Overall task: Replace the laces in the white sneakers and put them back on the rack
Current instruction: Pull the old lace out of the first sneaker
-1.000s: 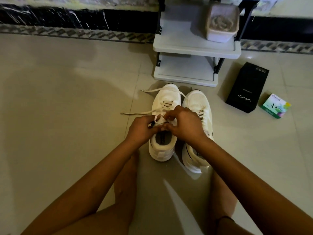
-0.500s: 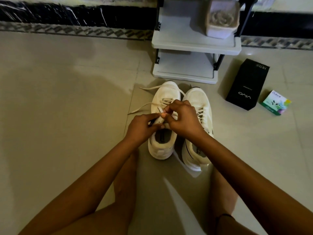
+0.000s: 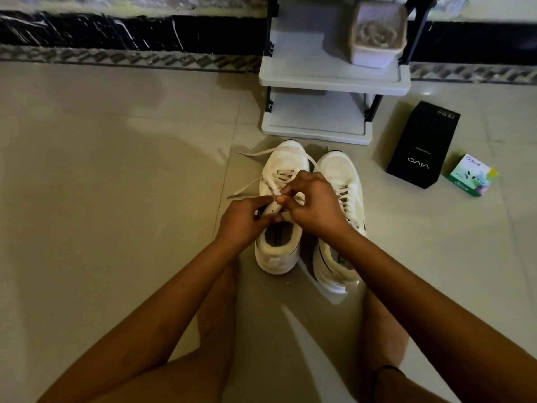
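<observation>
Rack (image 3: pixel 334 82): white shelves on dark posts, standing against the wall; two shelves show.
Tub (image 3: pixel 377 36): pale, on the rack's upper visible shelf, toward its right end; its contents are too blurred to tell.
Floor (image 3: pixel 116 199): glossy pale tile in front of the rack, carrying everything else.
Left shoe (image 3: pixel 286 158): white, upright on the floor just in front of the rack's bottom shelf, toe toward the rack; lace crossings show over the front eyelets and the collar is open.
Right shoe (image 3: pixel 338 170): white with dark trim, touching the left shoe on its right side, toe also toward the rack; crossed laces show along its throat.
Lace (image 3: pixel 270 183): off-white and flat, rising from the left shoe's throat; two loose ends trail over the floor, away from the rack's left corner.
Left grip (image 3: pixel 244 219): the person's left hand, fingers curled and pinching the left shoe's upper beside the collar.
Right grip (image 3: pixel 316 205): the right hand, clenched, with fingertips pinching the lace above the tongue, knuckles toward the rack.
Black box (image 3: pixel 421 146): flat on the floor, right of the rack's bottom shelf; white lettering.
Green box (image 3: pixel 470 175): small, on the floor farther right of the rack, just beside the black box.
</observation>
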A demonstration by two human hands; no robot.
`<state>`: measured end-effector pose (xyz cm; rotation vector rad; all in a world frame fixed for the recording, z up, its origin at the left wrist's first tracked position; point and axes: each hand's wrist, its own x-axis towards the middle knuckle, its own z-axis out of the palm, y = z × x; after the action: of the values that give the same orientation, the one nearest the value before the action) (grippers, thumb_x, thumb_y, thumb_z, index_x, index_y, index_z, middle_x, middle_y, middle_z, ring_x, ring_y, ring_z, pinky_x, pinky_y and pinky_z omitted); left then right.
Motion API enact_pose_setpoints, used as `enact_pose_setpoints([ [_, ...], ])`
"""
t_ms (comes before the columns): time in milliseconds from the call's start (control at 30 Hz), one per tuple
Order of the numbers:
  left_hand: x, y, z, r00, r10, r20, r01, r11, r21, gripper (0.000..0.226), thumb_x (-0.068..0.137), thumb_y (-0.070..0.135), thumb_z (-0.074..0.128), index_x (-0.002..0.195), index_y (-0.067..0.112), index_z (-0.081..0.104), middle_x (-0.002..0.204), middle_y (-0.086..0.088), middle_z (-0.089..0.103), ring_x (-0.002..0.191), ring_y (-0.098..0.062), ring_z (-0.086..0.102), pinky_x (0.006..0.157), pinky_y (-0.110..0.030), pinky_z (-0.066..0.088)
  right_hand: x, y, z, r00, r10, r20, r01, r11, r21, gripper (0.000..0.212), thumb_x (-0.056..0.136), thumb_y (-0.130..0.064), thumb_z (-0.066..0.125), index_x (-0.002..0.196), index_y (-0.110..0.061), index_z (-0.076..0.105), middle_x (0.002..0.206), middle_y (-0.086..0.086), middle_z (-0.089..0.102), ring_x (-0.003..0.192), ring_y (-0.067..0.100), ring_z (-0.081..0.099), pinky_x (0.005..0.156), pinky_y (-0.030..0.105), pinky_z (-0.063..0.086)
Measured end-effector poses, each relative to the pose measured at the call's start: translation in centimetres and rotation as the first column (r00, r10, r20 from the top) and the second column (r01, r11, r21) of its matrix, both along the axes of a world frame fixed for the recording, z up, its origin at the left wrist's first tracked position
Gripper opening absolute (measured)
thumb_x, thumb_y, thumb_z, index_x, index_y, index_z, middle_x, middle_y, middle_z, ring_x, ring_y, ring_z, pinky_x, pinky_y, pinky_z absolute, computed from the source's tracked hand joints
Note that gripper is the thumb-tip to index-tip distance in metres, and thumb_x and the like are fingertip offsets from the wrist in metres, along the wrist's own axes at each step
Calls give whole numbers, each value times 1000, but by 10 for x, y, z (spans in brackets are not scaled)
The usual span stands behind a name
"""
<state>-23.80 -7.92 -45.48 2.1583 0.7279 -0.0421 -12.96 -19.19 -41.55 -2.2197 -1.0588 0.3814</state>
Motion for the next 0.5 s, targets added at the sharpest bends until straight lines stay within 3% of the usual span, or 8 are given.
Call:
enact_pose_setpoints([
  [67,0,-1,0,1000,-4,-2,4,1000,-2,52,77,49,65,123,25,62,109,-3,69,99,-18,63,86,-44,52,1,-2,1,961,-20,-274,49,994,100,9,84,-18,68,87,-12,73,88,-3,56,93,18,54,80,29,41],
  [133,1,-1,1,1000,-14,-3,14,1000,16,60,71,60,58,120,27,64,107,-1,70,97,-17,63,83,-43,52,0,-7,0,948,-3,-319,41,993,111,12,85,-19,68,95,-13,72,93,-2,57,94,18,56,84,32,45],
  [200,1,-2,1,1000,-8,2,8,1000,13,64,68,64,56,118,24,65,108,-3,69,99,-19,63,84,-42,53,3,-12,-10,997,72,-38,-75,995,-73,28,84,-28,67,110,-19,69,107,4,59,104,25,53,88,38,42],
  [267,2,-3,1,1000,27,0,-27,999,-18,53,76,47,69,119,18,63,115,-5,66,105,-21,62,89,-39,52,5,-16,-15,957,178,230,-123,965,-233,35,83,-33,66,115,-21,67,112,8,60,105,31,50,86,39,37],
  [333,2,-2,-1,999,39,1,-39,999,-21,46,79,32,72,121,16,62,118,-5,65,107,-20,60,90,-35,50,6,-13,-14,907,205,367,-116,961,-250,26,75,-30,72,99,-18,73,98,10,65,93,33,56,77,38,41],
  [400,3,-2,-2,1000,22,4,-22,1000,-8,44,80,31,72,121,17,63,119,-3,65,107,-18,60,90,-33,49,1,-8,-13,849,214,484,-109,966,-236,19,66,-27,78,80,-15,74,81,9,65,77,30,59,67,35,45],
  [500,3,-2,1,1000,1,13,-1,1000,31,41,81,31,71,120,20,63,120,-3,64,109,-19,59,90,-34,49,2,-2,-12,837,229,498,-132,966,-224,16,69,-25,76,78,-13,74,81,7,64,80,28,57,68,35,42],
])
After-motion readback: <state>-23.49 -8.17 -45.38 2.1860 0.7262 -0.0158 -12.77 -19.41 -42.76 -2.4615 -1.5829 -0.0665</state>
